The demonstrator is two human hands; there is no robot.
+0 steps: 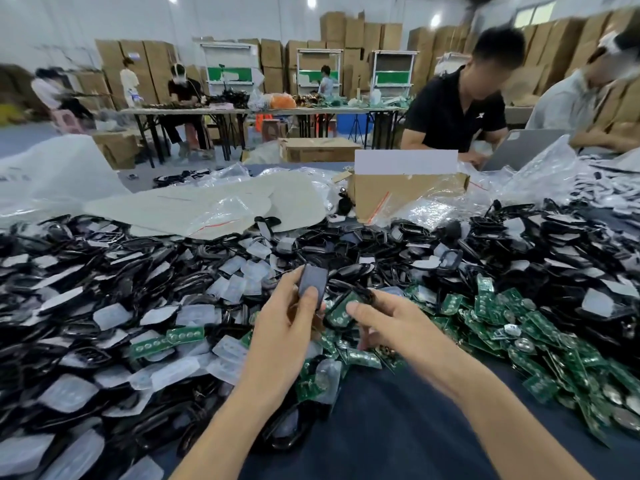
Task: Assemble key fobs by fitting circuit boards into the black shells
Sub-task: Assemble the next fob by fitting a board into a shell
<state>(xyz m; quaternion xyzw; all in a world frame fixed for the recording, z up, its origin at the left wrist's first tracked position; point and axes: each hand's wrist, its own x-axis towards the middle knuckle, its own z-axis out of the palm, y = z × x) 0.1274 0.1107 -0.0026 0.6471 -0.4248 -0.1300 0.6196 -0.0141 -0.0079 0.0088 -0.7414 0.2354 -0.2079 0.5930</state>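
Observation:
My left hand (287,327) pinches a black shell half (313,280) upright between thumb and fingers, just above the centre of the table. Right beside it my right hand (391,320) grips a black shell frame with a green circuit board (341,311) seated in it, thumb on top. The two parts are a few centimetres apart. A heap of black shells and clear rubber pads (114,317) fills the left and far side. Loose green circuit boards (512,323) lie piled to the right.
A brown cardboard box (405,195) and crumpled plastic bags (221,206) sit behind the piles. A person in a black shirt (457,109) and another person work at the far right edge. Dark blue tablecloth (381,427) shows near me.

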